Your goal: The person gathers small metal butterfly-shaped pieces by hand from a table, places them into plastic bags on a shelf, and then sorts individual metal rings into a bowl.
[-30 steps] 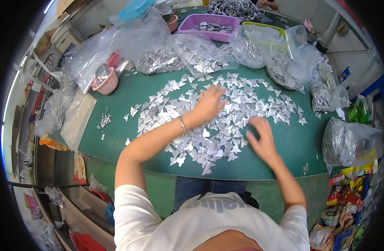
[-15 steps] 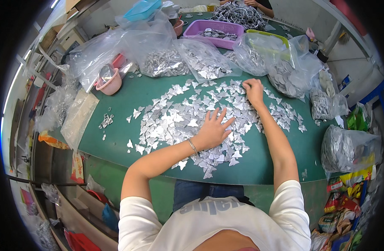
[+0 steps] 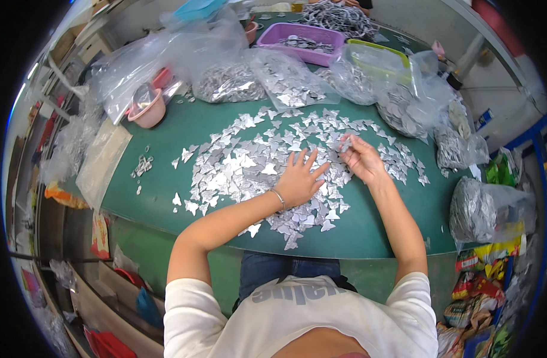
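A wide spread of flat, silvery, butterfly-shaped metal pieces (image 3: 231, 164) covers the middle of the green table. My left hand (image 3: 299, 184) lies on the near middle of the spread, fingers stretched apart and palm down, holding nothing. To its right, my right hand (image 3: 364, 161) is turned partly palm up above the pieces. Its thumb and fingers pinch one small silvery metal piece (image 3: 345, 144), whose outline is partly covered by the fingertips.
Clear bags of metal parts (image 3: 231, 82) line the table's far side. Behind them stand a purple basin (image 3: 272, 36) and a green tray (image 3: 398, 53). A pink cup (image 3: 149, 113) stands at left, near small loose parts (image 3: 142, 166). Another person's hand (image 3: 351, 3) shows beyond a chain heap.
My right hand has drawn back toward me from the far edge of the spread and turned palm upward, a piece now visible in its fingers. The left hand stays spread on the pile.
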Demonstrator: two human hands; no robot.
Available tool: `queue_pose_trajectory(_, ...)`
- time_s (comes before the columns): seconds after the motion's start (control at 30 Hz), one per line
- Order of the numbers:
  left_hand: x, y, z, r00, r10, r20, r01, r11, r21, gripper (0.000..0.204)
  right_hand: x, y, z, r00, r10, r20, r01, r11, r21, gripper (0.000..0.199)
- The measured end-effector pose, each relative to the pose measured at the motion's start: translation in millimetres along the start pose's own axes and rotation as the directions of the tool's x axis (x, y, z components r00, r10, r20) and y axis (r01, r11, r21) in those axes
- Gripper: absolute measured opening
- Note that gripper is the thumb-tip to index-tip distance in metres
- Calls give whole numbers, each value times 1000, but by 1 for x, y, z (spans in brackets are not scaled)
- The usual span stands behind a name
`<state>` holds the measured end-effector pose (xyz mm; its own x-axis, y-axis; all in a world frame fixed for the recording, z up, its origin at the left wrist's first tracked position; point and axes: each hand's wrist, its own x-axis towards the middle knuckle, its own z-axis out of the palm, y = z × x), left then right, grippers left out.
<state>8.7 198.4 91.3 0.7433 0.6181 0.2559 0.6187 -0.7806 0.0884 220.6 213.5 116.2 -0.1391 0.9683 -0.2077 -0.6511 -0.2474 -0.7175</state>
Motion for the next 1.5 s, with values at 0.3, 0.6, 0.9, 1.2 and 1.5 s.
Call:
queue_pose_trajectory(0.3,-1,-2,-4,998,-16,57,17,1000,-21,47,-101,-22,-23,890,-432,-147,241,719,-652,17)
queue_pose_trajectory(0.6,4,1,0,999,9,45,-8,1000,-20,48,-173,-20,-54,831,-405,-381,88,772,-629,19)
queue_pose_trajectory(0.9,-2,-2,-15,993,-107,-52,94,975,-204,41,-150,13,6,916,-385,-115,217,715,-665,11)
queue_pose_trajectory(1.2,-43,55,-74,883,88,461,469,-111,-876,28,-147,52,55,907,-368,204,419,755,-503,9)
queue_pose_trajectory(1.5,-106,60,-75,844,-167,510,492,-135,-860,31,-146,71,79,855,-312,414,517,465,-718,15)
